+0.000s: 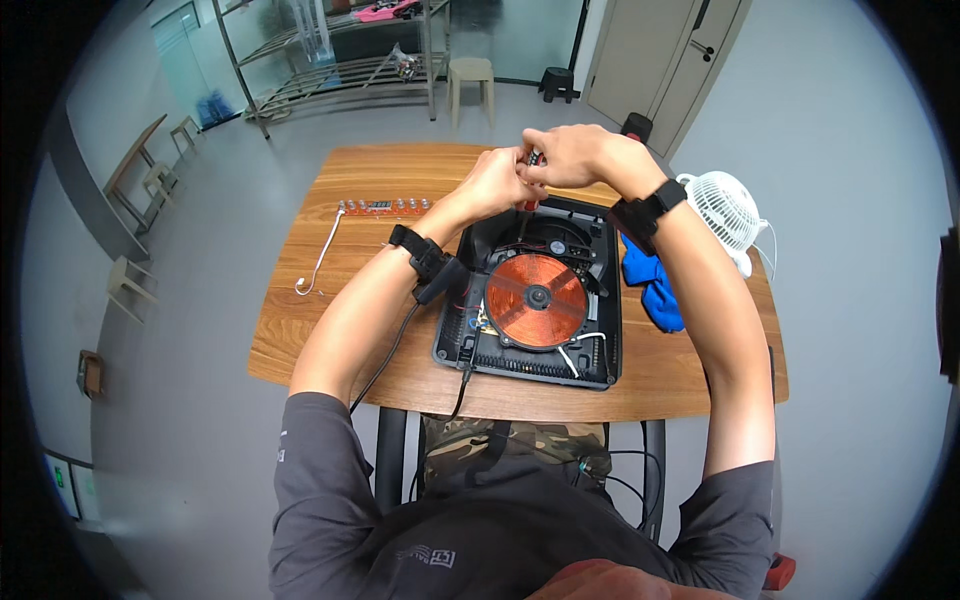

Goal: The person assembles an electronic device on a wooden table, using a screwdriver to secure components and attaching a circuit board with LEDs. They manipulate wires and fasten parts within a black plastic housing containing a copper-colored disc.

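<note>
An opened induction cooker (450, 345) with a black housing lies on the wooden table in front of me, its round copper coil (520, 290) exposed. Over its far edge I hold an upright screwdriver (531, 206) with a red and black handle, its shaft pointing down into the housing. My right hand (580, 155) is closed around the top of the handle. Beside it, my left hand (495, 182) pinches the lower part of the handle. Both hands partly cover the tool, and its tip is hard to make out near the small fan at the far side.
Left of the cooker lies a narrow circuit board (385, 207) with a white cable (322, 255). A blue cloth (657, 290) and a white fan (722, 210) are on the right. A black power cord (465, 385) hangs over the near edge of the table (330, 335).
</note>
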The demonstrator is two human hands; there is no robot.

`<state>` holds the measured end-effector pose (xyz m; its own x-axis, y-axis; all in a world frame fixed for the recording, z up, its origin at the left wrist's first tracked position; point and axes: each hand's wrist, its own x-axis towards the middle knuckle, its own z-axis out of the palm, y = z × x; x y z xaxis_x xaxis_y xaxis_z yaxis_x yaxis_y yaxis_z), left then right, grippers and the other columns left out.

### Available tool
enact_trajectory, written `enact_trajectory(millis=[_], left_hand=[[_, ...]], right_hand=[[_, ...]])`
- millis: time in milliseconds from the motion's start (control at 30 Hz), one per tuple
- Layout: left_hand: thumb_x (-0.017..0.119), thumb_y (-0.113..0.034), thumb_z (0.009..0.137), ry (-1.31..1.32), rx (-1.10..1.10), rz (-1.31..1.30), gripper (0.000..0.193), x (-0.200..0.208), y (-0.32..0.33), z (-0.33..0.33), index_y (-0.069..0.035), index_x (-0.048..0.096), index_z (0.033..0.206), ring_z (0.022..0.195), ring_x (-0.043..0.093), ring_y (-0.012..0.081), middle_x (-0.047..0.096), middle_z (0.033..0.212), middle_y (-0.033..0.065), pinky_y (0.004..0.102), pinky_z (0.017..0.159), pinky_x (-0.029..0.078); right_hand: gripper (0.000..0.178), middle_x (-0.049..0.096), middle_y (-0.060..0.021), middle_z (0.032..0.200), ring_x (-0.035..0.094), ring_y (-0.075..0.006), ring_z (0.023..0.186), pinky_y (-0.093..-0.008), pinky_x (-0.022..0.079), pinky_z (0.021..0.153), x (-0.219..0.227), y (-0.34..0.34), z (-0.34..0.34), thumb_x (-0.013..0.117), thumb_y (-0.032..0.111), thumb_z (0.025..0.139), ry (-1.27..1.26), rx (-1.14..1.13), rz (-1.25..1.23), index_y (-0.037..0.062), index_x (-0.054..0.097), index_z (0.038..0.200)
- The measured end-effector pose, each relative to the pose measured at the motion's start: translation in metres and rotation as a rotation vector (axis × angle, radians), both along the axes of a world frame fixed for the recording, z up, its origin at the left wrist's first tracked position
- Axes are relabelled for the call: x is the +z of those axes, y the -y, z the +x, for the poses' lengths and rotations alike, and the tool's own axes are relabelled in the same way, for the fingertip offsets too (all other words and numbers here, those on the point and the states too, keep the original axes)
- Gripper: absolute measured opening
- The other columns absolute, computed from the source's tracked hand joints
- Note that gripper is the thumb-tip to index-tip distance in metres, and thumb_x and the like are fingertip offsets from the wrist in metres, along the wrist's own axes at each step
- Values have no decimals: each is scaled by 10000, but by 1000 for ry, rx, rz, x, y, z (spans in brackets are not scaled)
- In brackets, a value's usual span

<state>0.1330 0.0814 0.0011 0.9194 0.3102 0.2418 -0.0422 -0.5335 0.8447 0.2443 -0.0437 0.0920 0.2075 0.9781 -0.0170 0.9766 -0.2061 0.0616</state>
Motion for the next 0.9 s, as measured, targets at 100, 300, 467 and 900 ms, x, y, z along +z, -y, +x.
enact_trajectory(millis=[100, 300, 467, 900], left_hand=[[797, -37, 785, -3, -69, -84, 256, 0, 5, 1, 26, 620, 959, 639, 673, 129, 723, 769, 81, 289, 580, 534], [807, -187, 824, 38, -13, 275, 248, -10, -1, 3, -5, 688, 943, 737, 700, 141, 743, 798, 83, 306, 708, 547], [811, -205, 819, 25, -40, 135, 225, -2, 5, -1, -15, 727, 907, 764, 713, 149, 753, 775, 91, 306, 764, 545], [819, -195, 778, -7, -64, 144, 281, -9, 4, 1, -35, 760, 1000, 789, 693, 114, 761, 834, 56, 288, 777, 544]], right_hand=[[487, 743, -196, 998, 698, -418, 933, -483, 552, 842, -7, 3, 13, 609, 435, 904, -29, 105, -31, 82, 609, 1240], [595, 724, -246, 864, 704, -418, 846, -482, 564, 764, -4, -3, 7, 636, 575, 898, -43, -45, -55, -10, 738, 918], [592, 731, -228, 897, 699, -418, 872, -488, 558, 798, -2, 5, 4, 611, 579, 913, -1, -28, -13, 5, 723, 1011], [513, 735, -260, 886, 713, -427, 849, -467, 574, 796, -8, 2, -1, 599, 466, 943, -92, -155, -39, -17, 771, 960]])
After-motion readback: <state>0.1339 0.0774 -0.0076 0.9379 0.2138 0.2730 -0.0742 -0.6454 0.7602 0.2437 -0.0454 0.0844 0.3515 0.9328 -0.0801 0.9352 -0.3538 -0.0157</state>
